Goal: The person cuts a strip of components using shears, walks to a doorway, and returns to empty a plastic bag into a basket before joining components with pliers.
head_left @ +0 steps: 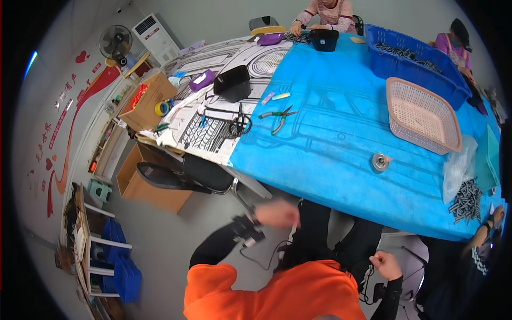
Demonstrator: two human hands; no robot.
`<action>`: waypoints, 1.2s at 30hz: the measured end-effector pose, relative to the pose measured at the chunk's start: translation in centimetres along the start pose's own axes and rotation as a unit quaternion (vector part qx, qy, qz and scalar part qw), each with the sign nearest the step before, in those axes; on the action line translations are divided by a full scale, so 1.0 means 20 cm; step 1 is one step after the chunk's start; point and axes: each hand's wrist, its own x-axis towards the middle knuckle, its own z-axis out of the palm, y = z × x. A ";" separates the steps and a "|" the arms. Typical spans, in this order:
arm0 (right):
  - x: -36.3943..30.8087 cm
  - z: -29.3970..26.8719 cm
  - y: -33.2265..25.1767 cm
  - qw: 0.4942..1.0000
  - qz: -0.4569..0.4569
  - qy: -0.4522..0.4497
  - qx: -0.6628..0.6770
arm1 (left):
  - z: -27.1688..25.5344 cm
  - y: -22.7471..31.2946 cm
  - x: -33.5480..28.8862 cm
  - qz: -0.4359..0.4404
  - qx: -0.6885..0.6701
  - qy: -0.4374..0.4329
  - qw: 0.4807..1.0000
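Observation:
My left hand [278,213] is lifted in front of the table's near edge, left of my legs, and smeared by motion. A pale strip [293,231] hangs just below its fingers; whether they hold it cannot be told. My right hand [388,265] is beside my right leg, its fingers curled closed, and what they hold, if anything, is hidden. A pale cord [368,273] runs down close by it. Both hands are off the blue-covered table [314,154]. A small round metal piece [380,162] and green-handled pruning shears [279,117] lie on the cover.
A pink basket [424,121], a blue crate [410,66] of dark parts, a part pile [465,202] and a plastic bag [460,166] occupy the right. Black scissors [240,124] and a black bin [232,84] lie left. A chair [186,173] stands left; other people sit around.

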 end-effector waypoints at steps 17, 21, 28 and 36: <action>-0.05 -0.41 -0.24 0.900 -0.075 0.320 0.286 | -1.63 -0.71 0.18 -0.151 0.506 0.451 0.719; 0.06 -0.45 -0.27 0.906 -0.095 0.314 0.267 | -1.49 -0.29 0.20 -0.066 0.494 0.448 0.742; 0.23 -0.43 -0.60 0.958 -0.146 0.167 0.185 | -0.90 0.13 0.59 0.072 0.325 0.431 0.839; 0.27 -0.44 -0.49 0.930 -0.190 0.160 0.271 | -0.63 0.19 0.76 0.123 0.268 0.394 0.870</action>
